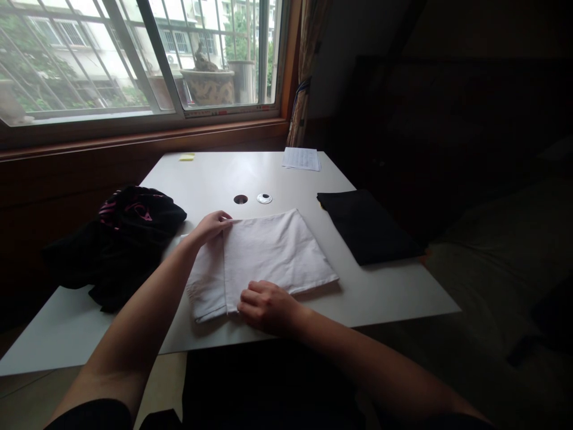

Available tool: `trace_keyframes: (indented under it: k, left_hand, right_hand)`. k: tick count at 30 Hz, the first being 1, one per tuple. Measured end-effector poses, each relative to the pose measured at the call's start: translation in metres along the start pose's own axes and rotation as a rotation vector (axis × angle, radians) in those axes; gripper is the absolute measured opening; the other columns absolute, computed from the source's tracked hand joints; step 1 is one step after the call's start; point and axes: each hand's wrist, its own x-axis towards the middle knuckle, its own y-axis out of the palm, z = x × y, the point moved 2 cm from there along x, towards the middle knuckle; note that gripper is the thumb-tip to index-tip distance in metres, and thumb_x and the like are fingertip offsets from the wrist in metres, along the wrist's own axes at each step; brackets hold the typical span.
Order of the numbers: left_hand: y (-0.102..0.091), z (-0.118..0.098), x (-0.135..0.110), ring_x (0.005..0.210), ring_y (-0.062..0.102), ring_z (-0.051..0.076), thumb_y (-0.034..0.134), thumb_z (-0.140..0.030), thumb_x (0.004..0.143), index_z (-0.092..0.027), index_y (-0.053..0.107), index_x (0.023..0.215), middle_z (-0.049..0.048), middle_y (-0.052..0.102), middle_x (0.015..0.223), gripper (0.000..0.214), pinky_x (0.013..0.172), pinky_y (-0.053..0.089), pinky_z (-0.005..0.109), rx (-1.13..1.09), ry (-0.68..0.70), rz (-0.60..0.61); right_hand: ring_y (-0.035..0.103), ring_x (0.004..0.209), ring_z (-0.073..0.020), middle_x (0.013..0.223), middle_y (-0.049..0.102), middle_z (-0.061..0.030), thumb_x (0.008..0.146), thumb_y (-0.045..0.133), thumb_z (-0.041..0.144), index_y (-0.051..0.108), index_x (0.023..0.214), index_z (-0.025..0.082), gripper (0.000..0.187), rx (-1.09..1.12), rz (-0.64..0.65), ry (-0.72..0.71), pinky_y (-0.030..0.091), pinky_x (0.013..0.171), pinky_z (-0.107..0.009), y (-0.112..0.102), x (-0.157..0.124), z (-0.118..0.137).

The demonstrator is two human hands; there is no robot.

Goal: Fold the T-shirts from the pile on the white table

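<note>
A white folded cloth garment point(273, 251) lies flat in front of me, its upper layer folded over a lower layer that shows at the left. My left hand point(213, 228) pinches the far left corner of the upper layer. At the near edge, my right hand point(266, 306) has its fingers curled over the cloth, gripping the fold close to its near left corner. Faint wrinkles run across the right part of the cloth. The exact kind of garment cannot be made out.
The garment rests on a white table point(394, 292). Crumpled black clothing with pink print point(129, 233) lies at the left, a folded black cloth point(369, 227) at the right. Papers point(301, 159), a yellow note point(187, 157), a round hole point(240, 199) and its cap point(264, 198) are farther back.
</note>
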Motion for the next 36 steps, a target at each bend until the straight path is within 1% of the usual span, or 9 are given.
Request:
trace_keyframes:
  k: [3,5,8,10,14,18,25,31,36]
  left_hand:
    - [0.001,0.001,0.000,0.087,0.066,0.022,0.070,-0.051,0.077,-0.020,0.074,0.105,0.0067,0.075,0.099,0.042,0.069,0.049,0.027,0.015,-0.012,-0.001]
    - [0.002,0.002,0.001,0.087,0.066,0.022,0.070,-0.051,0.077,-0.020,0.074,0.105,0.0069,0.075,0.099,0.042,0.069,0.049,0.027,0.027,-0.009,0.003]
    - [0.002,0.002,0.001,0.086,0.067,0.022,0.069,-0.050,0.078,-0.019,0.074,0.106,0.0070,0.075,0.099,0.042,0.069,0.049,0.027,0.035,-0.010,0.014]
    - [0.001,0.002,0.001,0.086,0.067,0.022,0.069,-0.049,0.079,-0.019,0.074,0.106,0.0071,0.075,0.099,0.041,0.068,0.049,0.028,0.042,-0.016,0.017]
    - [0.001,0.001,0.002,0.085,0.067,0.022,0.068,-0.047,0.080,-0.019,0.074,0.105,0.0072,0.075,0.097,0.038,0.068,0.049,0.028,0.053,-0.010,0.012]
    - [0.001,0.001,0.002,0.084,0.066,0.022,0.069,-0.047,0.079,-0.019,0.075,0.104,0.0066,0.075,0.094,0.037,0.068,0.048,0.028,0.067,-0.009,0.011]
    - [0.001,0.001,0.002,0.082,0.066,0.022,0.069,-0.048,0.078,-0.019,0.075,0.103,0.0066,0.075,0.092,0.039,0.067,0.049,0.028,0.021,-0.020,0.020]
    - [0.001,0.002,0.002,0.078,0.065,0.021,0.069,-0.049,0.079,-0.019,0.075,0.104,0.0059,0.074,0.089,0.039,0.066,0.048,0.028,0.032,-0.019,0.018]
    - [0.001,0.003,0.003,0.078,0.065,0.020,0.071,-0.051,0.077,-0.020,0.075,0.103,0.0060,0.075,0.091,0.040,0.067,0.048,0.028,0.014,-0.020,0.028]
  right_hand:
    - [0.050,0.081,-0.0190,0.087,0.060,-0.0048,0.101,0.053,0.025,0.061,0.086,0.019,0.019,-0.002,0.032,-0.027,0.039,0.068,-0.033,0.004,0.001,0.002]
    - [0.051,0.082,-0.0191,0.089,0.061,-0.0052,0.103,0.053,0.030,0.061,0.086,0.019,0.021,0.004,0.045,-0.024,0.039,0.069,-0.033,0.004,0.002,0.003]
    - [0.052,0.086,-0.0198,0.095,0.062,-0.0062,0.102,0.055,0.041,0.062,0.095,0.019,0.024,0.003,0.065,0.006,0.041,0.070,-0.033,0.004,0.005,0.004]
    - [0.053,0.087,-0.0201,0.097,0.062,-0.0064,0.101,0.055,0.042,0.061,0.100,0.018,0.025,-0.014,0.067,0.021,0.042,0.069,-0.033,0.003,0.008,0.005]
    - [0.051,0.080,-0.0194,0.090,0.061,-0.0051,0.103,0.050,0.029,0.061,0.092,0.019,0.018,-0.074,0.036,0.009,0.039,0.063,-0.033,0.005,0.012,0.010]
    - [0.050,0.076,-0.0186,0.084,0.059,-0.0052,0.100,0.049,0.017,0.059,0.085,0.018,0.018,-0.113,-0.001,0.006,0.036,0.059,-0.032,0.010,0.011,0.013]
    - [0.050,0.077,-0.0192,0.081,0.058,-0.0050,0.099,0.052,0.021,0.060,0.084,0.018,0.018,-0.083,-0.037,0.019,0.036,0.062,-0.033,0.012,0.008,0.011]
    - [0.052,0.082,-0.0214,0.090,0.061,-0.0062,0.103,0.051,0.035,0.062,0.094,0.018,0.022,-0.080,0.009,0.056,0.038,0.062,-0.034,0.003,0.011,0.014]
    - [0.051,0.078,-0.0211,0.087,0.060,-0.0063,0.097,0.052,0.015,0.060,0.088,0.018,0.012,-0.134,0.046,0.063,0.035,0.057,-0.033,0.002,0.014,0.019]
